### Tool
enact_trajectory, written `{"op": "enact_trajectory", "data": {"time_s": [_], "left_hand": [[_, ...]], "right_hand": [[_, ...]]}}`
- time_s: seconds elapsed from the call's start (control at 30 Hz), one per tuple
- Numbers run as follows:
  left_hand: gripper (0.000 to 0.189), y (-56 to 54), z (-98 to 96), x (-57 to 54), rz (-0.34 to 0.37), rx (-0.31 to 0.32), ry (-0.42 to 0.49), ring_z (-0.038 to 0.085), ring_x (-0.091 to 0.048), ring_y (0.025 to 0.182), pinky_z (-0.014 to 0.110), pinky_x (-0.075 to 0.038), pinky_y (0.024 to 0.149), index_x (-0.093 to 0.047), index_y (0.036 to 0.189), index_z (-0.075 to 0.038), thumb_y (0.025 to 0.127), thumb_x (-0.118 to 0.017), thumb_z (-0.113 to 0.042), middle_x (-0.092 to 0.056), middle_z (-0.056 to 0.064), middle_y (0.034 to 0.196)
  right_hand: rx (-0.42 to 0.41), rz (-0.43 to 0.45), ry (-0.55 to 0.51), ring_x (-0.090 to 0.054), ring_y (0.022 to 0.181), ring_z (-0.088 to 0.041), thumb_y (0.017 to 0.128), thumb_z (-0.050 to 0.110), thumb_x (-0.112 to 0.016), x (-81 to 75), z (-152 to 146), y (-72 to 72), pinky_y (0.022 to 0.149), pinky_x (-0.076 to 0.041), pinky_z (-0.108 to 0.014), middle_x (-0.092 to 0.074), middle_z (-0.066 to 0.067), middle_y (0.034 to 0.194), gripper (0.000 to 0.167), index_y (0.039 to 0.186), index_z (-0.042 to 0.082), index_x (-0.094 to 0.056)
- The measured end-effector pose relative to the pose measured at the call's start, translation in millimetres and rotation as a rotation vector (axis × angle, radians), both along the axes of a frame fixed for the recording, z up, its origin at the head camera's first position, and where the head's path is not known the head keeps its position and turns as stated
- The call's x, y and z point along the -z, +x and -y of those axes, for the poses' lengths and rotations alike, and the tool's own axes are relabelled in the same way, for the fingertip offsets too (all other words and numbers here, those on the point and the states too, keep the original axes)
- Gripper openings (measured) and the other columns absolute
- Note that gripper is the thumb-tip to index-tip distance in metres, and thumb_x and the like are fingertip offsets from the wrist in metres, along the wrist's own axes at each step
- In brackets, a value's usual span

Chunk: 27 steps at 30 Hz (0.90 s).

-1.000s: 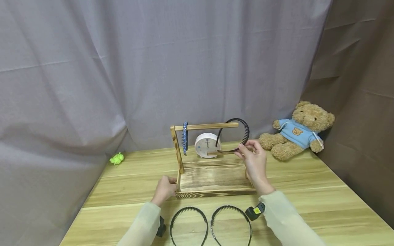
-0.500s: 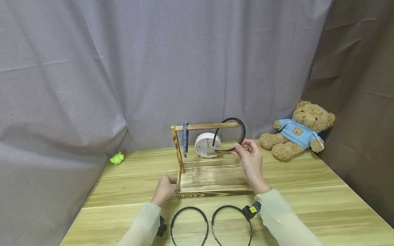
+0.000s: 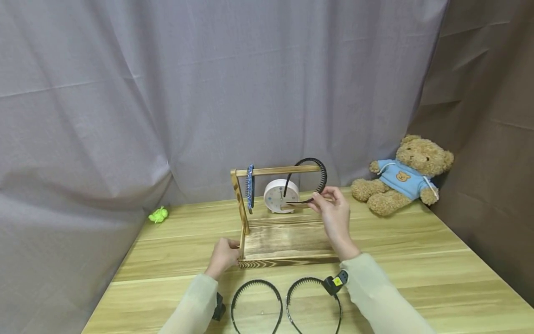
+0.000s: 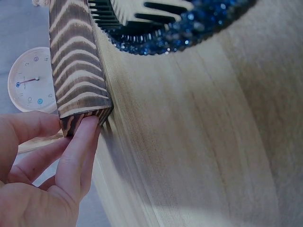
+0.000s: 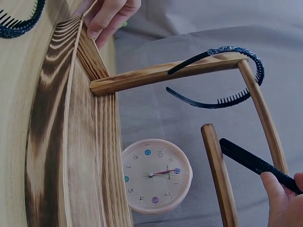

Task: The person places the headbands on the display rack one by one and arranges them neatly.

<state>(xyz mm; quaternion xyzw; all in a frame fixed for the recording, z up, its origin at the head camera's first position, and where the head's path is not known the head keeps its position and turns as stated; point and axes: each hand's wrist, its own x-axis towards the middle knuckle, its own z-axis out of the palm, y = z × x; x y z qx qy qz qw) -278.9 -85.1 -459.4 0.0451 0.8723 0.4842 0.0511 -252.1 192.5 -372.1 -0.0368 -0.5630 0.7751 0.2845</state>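
In the head view my right hand [image 3: 335,215] pinches a black toothed headband [image 3: 323,178] by its lower side. The headband loops round the right end of the top bar of a wooden stand [image 3: 288,263]. In the right wrist view, that headband's tip [image 5: 241,156] lies beside the stand's shorter lower bar [image 5: 217,165]. My left hand [image 3: 224,256] grips the front left corner of the stand's base, thumb and fingers on either side in the left wrist view. A blue glittery headband [image 3: 251,188] hangs at the left end of the top bar.
Two toothed headbands, one on the left [image 3: 234,301] and one on the right [image 3: 288,301], lie on the table before the stand. Behind it stands a round white clock [image 3: 275,192]. A teddy bear [image 3: 402,178] sits at the right, a small green toy [image 3: 158,215] at the left.
My right hand has moved left, carrying the black headband from beyond the top bar's right end further along it. The left hand and stand have stayed in place.
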Motion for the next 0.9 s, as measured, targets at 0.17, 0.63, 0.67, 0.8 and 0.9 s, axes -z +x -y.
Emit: {"op": "enact_trajectory", "data": {"time_s": [0.17, 0.63, 0.67, 0.8, 0.9], "left_hand": [[0.033, -0.7, -0.4, 1.6, 0.001, -0.001, 0.002, 0.012, -0.06, 0.055, 0.023, -0.055, 0.051, -0.062, 0.117, 0.015, 0.088, -0.064, 0.001, -0.068, 0.028, 0.104], [0.034, -0.7, -1.0, 0.1, 0.001, 0.002, 0.026, 0.023, -0.07, 0.071, 0.028, -0.06, 0.06, -0.061, 0.118, 0.016, 0.087, -0.064, 0.002, -0.069, 0.029, 0.103], [0.033, -0.4, -0.9, -0.1, -0.003, 0.004, 0.025, 0.023, -0.07, 0.071, 0.028, -0.06, 0.06, -0.061, 0.117, 0.017, 0.087, -0.063, 0.003, -0.069, 0.029, 0.103], [0.032, 1.9, -0.5, -3.4, -0.01, 0.011, 0.025, 0.02, -0.069, 0.068, 0.026, -0.059, 0.058, -0.061, 0.116, 0.018, 0.086, -0.062, 0.004, -0.069, 0.029, 0.1], [0.032, 2.4, -0.3, -4.0, -0.007, 0.016, 0.019, 0.017, -0.068, 0.066, 0.025, -0.059, 0.057, -0.061, 0.116, 0.017, 0.087, -0.062, 0.004, -0.069, 0.028, 0.101]], "right_hand": [[0.002, 0.027, 0.019, -0.067, 0.074, -0.009, 0.089, -0.008, -0.062, 0.0, 3.9, 1.0, 0.078, -0.059, -0.025, -0.059, 0.001, 0.087, 0.014, 0.098, -0.004, -0.052], [-0.028, 0.021, 0.081, -0.069, 0.074, -0.01, 0.089, -0.006, -0.063, -5.2, 19.4, 0.8, 0.079, -0.059, -0.027, -0.055, -0.009, 0.094, 0.018, 0.104, -0.01, -0.052], [-0.033, 0.028, 0.089, -0.069, 0.075, -0.011, 0.09, -0.006, -0.063, -5.6, 20.4, 1.0, 0.08, -0.059, -0.027, -0.054, -0.009, 0.095, 0.019, 0.105, -0.01, -0.052], [-0.053, 0.049, 0.113, -0.069, 0.078, -0.012, 0.09, -0.004, -0.063, -6.2, 24.0, 1.1, 0.083, -0.058, -0.031, -0.055, -0.009, 0.098, 0.02, 0.107, -0.009, -0.053], [-0.06, 0.061, 0.131, -0.069, 0.079, -0.013, 0.09, -0.003, -0.063, -5.9, 26.4, 0.5, 0.084, -0.058, -0.033, -0.055, -0.009, 0.098, 0.02, 0.107, -0.008, -0.054]]}}
